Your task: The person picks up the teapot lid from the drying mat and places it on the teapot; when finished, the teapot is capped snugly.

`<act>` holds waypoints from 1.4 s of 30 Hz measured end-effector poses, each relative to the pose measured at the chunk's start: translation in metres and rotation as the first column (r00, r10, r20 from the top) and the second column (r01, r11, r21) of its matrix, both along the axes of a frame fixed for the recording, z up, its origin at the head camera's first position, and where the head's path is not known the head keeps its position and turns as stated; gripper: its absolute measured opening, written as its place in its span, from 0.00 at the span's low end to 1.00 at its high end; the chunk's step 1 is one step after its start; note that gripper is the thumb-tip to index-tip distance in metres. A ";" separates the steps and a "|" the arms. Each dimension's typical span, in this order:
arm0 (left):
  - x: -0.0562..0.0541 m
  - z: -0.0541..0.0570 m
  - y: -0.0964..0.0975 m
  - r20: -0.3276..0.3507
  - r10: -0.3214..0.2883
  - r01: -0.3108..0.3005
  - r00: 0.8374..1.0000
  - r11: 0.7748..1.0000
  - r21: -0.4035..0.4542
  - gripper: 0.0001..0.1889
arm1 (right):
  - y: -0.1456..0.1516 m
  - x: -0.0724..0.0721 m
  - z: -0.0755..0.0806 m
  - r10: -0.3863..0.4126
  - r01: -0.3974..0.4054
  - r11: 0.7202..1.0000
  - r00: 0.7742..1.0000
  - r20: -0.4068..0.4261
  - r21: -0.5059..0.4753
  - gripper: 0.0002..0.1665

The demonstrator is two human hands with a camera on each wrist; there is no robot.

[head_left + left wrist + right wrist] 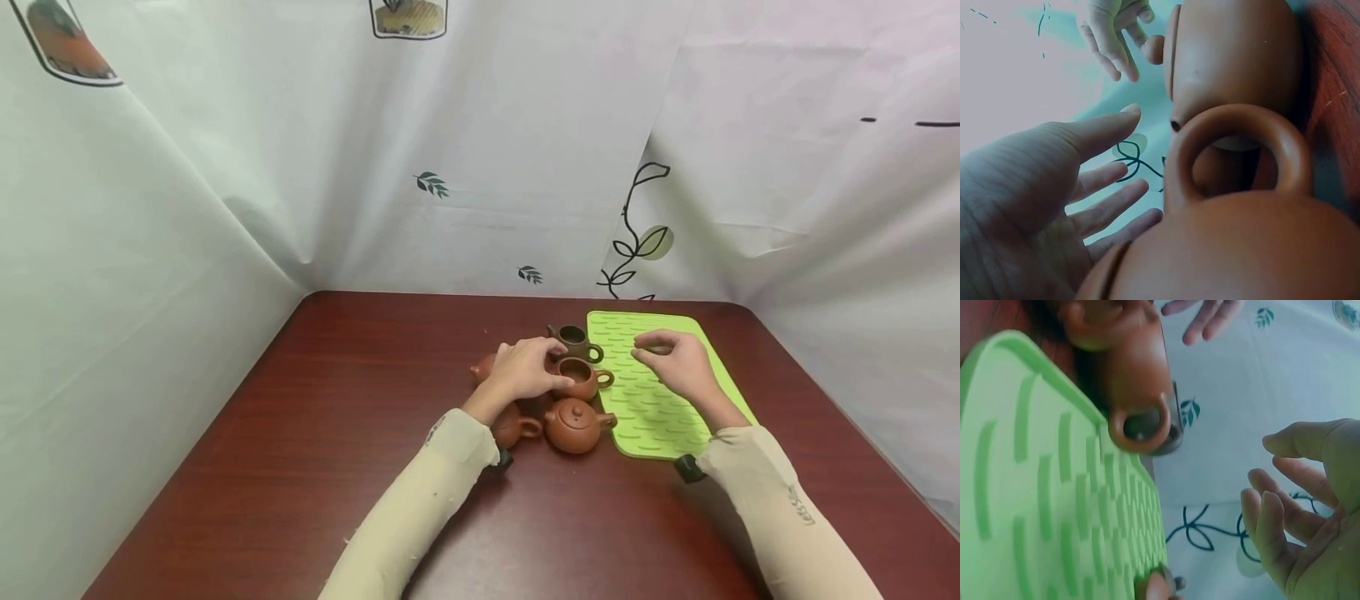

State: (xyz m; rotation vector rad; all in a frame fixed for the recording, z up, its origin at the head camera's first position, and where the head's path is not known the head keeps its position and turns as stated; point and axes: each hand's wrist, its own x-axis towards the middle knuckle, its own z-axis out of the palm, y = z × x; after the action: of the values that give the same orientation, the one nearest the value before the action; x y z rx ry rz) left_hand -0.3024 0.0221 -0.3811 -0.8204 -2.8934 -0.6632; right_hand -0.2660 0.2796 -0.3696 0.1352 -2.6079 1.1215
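My left hand point(528, 367) hovers over a cluster of small clay teapots, its fingers spread and holding nothing. Beside its fingertips stands a lidless reddish-brown teapot point(581, 390), with a dark lidless teapot point(572, 335) behind it. Nearer the front is a lidded brown teapot point(573, 429). Two others, a brown teapot point(507, 427) and a teapot point(482, 367), are partly covered by my left hand and wrist. Above the green mat point(637, 433), my right hand point(682, 362) has loosely bent fingers with a gap between thumb and fingertips.
In the right wrist view, a small brown and dark piece with a knob point(1159, 586) sits at the mat's far edge. The reddish-brown wooden table point(322, 433) extends left and forward. White printed cloth point(480, 150) hangs behind and at both sides.
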 end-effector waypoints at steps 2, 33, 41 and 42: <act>-0.001 -0.001 0.001 0.003 0.003 -0.003 1.000 1.000 -0.005 0.28 | 0.006 -0.001 -0.001 -0.014 0.014 1.000 1.000 0.005 -0.014 0.15; -0.004 -0.010 0.013 0.020 0.033 -0.032 0.999 0.997 -0.071 0.29 | 0.056 -0.017 -0.028 -0.189 0.185 0.982 0.961 0.200 0.042 0.27; -0.005 -0.012 0.016 0.039 0.043 -0.039 0.998 0.994 -0.105 0.30 | 0.058 -0.020 -0.032 -0.197 0.195 0.980 0.953 0.230 0.031 0.27; -0.005 -0.012 0.016 0.036 0.043 -0.039 0.998 0.994 -0.105 0.30 | 0.058 -0.021 -0.033 -0.199 0.196 0.980 0.954 0.224 0.035 0.26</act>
State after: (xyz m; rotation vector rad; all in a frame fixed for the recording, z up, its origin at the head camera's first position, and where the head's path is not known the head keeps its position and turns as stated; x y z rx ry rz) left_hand -0.3079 0.0379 -0.3928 -0.7645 -2.9931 -0.5335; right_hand -0.2866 0.3379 -0.4028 -0.2623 -2.7504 1.1065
